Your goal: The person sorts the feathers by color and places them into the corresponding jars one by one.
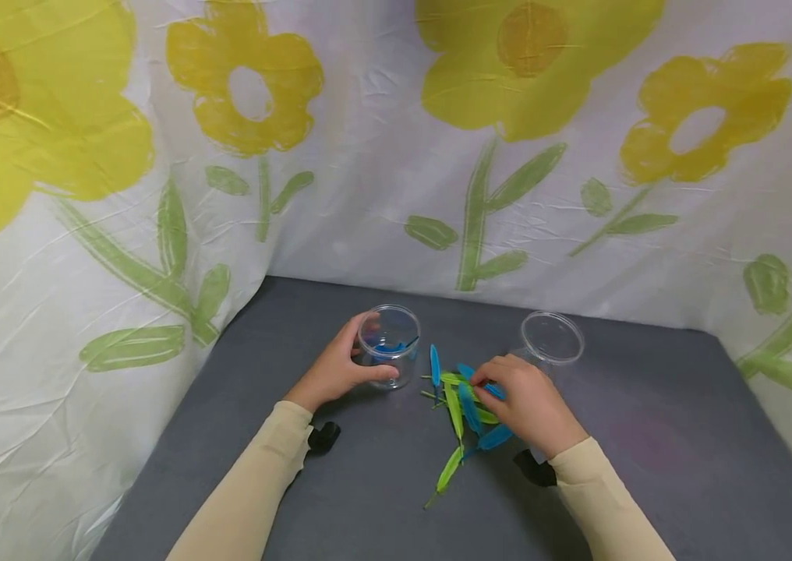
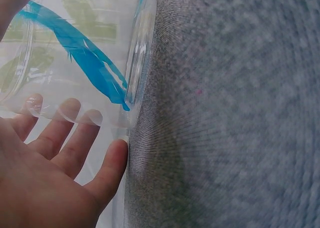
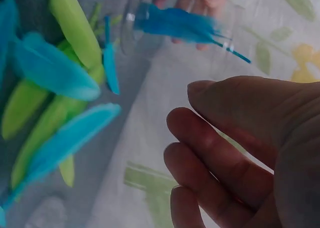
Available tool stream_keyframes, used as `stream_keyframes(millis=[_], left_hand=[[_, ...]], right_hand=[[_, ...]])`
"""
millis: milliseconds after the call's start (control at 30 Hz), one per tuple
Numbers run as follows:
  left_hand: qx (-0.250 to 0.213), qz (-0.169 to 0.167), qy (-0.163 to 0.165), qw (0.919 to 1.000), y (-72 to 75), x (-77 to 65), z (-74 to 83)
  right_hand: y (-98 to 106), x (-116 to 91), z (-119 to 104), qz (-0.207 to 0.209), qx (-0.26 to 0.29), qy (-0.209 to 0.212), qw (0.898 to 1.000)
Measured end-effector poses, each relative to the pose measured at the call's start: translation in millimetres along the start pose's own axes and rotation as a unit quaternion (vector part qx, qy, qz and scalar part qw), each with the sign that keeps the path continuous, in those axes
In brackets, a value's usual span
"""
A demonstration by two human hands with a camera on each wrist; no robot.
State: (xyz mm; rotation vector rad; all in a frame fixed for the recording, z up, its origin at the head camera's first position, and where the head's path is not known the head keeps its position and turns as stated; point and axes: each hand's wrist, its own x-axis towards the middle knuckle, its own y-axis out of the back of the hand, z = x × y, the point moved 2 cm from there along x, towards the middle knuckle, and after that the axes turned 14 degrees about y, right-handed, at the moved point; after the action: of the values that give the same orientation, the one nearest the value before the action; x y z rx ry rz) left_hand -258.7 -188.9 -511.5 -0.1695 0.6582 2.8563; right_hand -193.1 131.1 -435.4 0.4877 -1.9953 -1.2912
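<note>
My left hand point(image 1: 340, 366) holds a clear plastic jar point(image 1: 390, 377) upright on the grey table, thumb on the near side and fingers around the far side. Inside that jar a blue feather point(image 2: 92, 62) leans against the wall. Over a loose pile of blue and green feathers hovers my right hand point(image 1: 525, 401), its fingers loosely bent. In the right wrist view, a gap shows between thumb and fingertips, with nothing in it. A blue feather point(image 3: 75, 135) and a green feather point(image 3: 75, 25) lie in the pile, apart from these fingertips.
A second clear jar point(image 1: 553, 363) stands behind the right hand, partly hidden by it. One green feather point(image 1: 448, 471) lies at the pile's near end. White cloth with printed yellow flowers point(image 1: 361, 195) hangs behind the grey table point(image 1: 368, 499) and at its sides.
</note>
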Motion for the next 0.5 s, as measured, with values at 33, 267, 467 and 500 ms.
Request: stream_keyframes(millis=[33, 267, 467, 500], left_hand=[[0.001, 0.002, 0.001, 1.0000, 1.1, 0.0, -1.0], [0.001, 0.003, 0.006, 1.0000, 2.3, 1.5, -4.8], [-0.004, 0.002, -0.003, 1.0000, 0.5, 2.6, -2.4], [-0.004, 0.001, -0.005, 1.0000, 0.4, 2.6, -1.5]], right_hand=[[-4, 0, -1, -0.004, 0.003, 0.001, 1.000], [-29, 10, -9, -0.027, 0.015, 0.008, 0.999], [-43, 21, -14, -0.032, 0.019, 0.011, 0.999], [-45, 23, -15, -0.032, 0.017, 0.012, 0.999]])
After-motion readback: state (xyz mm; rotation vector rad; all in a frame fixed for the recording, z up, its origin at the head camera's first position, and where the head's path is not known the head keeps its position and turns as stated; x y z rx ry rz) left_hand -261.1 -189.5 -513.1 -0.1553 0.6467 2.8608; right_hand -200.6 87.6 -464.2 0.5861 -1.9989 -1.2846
